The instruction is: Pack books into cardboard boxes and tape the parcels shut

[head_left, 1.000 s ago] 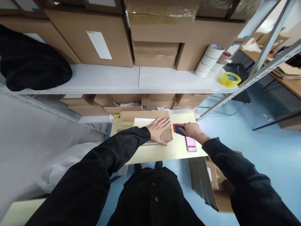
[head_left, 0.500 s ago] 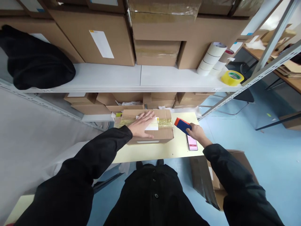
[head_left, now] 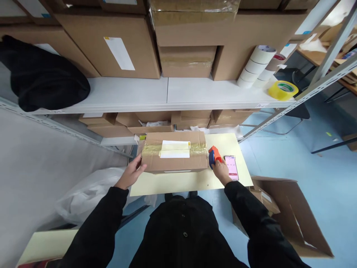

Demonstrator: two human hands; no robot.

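Note:
A taped cardboard box (head_left: 175, 163) lies on the pale yellow table, with a white label (head_left: 174, 149) and shiny tape across its top. My left hand (head_left: 132, 172) is at the box's left end, thumb spread from the fingers, touching or nearly touching the front left corner. My right hand (head_left: 221, 170) is closed around a blue-and-orange tape dispenser (head_left: 214, 154) beside the box's right end. Just right of that hand lies a phone (head_left: 232, 168) with a pink screen.
Above the table runs a grey shelf (head_left: 192, 93) with large cartons, white tape rolls (head_left: 255, 67), a yellow tape roll (head_left: 283, 90) and a black cloth item (head_left: 50, 74). An open carton (head_left: 295, 219) stands on the floor at right. White plastic (head_left: 89, 190) is at left.
My left hand has slid off the box's top to its left end. My right hand has brought the dispenser left against the box's right end, turning it; the phone is more exposed.

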